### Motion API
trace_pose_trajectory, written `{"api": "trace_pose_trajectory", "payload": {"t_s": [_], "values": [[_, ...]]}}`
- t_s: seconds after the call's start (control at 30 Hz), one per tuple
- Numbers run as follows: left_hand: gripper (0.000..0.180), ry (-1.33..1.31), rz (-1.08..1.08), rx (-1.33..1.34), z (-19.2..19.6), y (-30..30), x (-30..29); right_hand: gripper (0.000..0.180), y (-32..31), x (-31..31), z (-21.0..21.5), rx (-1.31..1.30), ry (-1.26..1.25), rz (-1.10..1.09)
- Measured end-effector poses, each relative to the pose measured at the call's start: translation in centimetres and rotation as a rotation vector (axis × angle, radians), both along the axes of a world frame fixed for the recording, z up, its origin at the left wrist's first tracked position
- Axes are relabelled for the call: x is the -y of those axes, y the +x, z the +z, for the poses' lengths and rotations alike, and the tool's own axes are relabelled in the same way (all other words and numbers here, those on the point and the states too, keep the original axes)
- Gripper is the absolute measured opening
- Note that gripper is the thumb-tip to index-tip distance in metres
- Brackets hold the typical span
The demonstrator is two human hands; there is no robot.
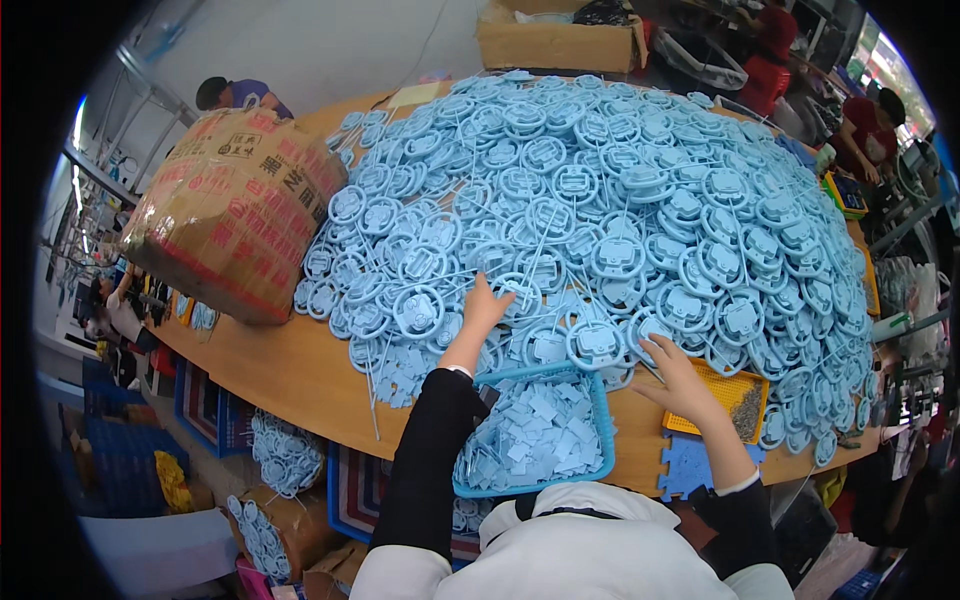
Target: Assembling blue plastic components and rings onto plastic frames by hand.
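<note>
A large heap of light blue plastic ring-shaped parts, each with a boxy middle and some with thin stems, covers the table. My left hand reaches into the near side of the heap, its thumb apart from the fingers; the fingertips are against the parts. My right hand is spread beside a ring part at the heap's near edge, with nothing visible in it. Between my forearms, a light blue basket holds many small flat light blue plates.
A yellow basket of small grey metal bits stands right of my right hand, by a blue foam mat. A big taped carton sits on the left; another carton stands behind. Other people work around the table's far side.
</note>
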State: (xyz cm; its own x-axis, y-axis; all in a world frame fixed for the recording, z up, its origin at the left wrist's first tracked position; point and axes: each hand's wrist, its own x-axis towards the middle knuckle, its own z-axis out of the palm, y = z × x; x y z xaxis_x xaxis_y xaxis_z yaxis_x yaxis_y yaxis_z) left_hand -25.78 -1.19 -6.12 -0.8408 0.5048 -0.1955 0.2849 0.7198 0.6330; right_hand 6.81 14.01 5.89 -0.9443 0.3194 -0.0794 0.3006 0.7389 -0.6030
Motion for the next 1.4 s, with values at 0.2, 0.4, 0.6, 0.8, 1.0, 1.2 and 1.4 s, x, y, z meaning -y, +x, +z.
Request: {"api": "trace_pose_trajectory", "payload": {"t_s": [0.2, 0.4, 0.6, 0.8, 1.0, 1.2, 1.4], "values": [[0.074, -0.079, 0.030, -0.017, 1.6, 0.9, -0.7, 0.058, 4.3, -0.4, 1.8, 0.014, -0.120, -0.179], [0.053, 0.229, 0.049, 0.058, 3.1, 0.8, 2.6, 0.050, 3.7, 0.0, 3.0, -0.076, -0.138, -0.150], [0.029, 0.560, 0.271, 0.410, 8.6, 3.5, 6.1, 0.042, 0.2, 3.6, 0.8, -0.159, -0.244, -0.058], [0.030, 0.777, 0.390, 0.650, 8.8, 7.6, 11.1, 0.025, -3.8, 8.7, -7.6, 0.031, -0.065, 0.211], [0.029, 0.816, 0.469, 0.562, 8.1, 8.2, 14.1, 0.016, -7.2, 10.4, -10.4, 0.228, 0.401, 0.274], [0.028, 0.994, 0.295, 0.584, 6.7, 6.0, 12.3, 0.016, -7.2, 9.4, -9.4, 0.199, 0.320, 0.231], [0.052, 1.033, 0.226, 1.185, 6.7, 5.1, 8.6, 0.016, -5.4, 8.3, -4.8, -0.057, 0.100, 0.031]]}}
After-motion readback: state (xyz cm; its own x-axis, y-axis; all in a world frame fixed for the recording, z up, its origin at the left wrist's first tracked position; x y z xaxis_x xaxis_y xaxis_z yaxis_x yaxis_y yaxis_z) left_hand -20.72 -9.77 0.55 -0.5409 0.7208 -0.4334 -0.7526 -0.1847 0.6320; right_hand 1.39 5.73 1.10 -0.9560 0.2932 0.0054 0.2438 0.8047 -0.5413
